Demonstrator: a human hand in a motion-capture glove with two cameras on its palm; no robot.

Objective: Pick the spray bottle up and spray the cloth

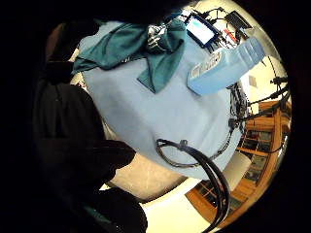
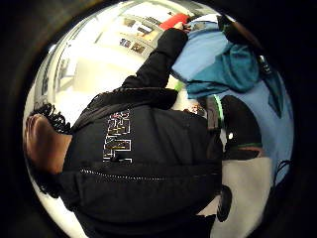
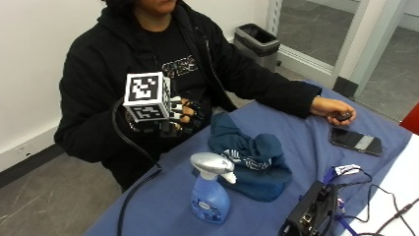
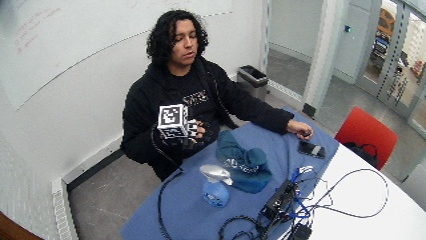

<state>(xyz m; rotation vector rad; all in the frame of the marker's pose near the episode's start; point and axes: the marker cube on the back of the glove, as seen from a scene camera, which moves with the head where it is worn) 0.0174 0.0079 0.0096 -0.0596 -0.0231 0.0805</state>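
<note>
A phone (image 3: 355,141) lies on the blue table (image 3: 298,142); a bin (image 3: 256,40) stands behind.

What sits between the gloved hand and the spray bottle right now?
Nothing visible blocks it. The gloved right hand is raised above the table's near edge; the spray bottle stands upright on the blue tablecloth, with the teal cloth beside it.

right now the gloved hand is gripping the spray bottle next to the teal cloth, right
Not quite. The gloved right hand is raised near the person's chest, holding nothing. The spray bottle stands untouched on the table beside the teal cloth, as the outside view shows.
</note>
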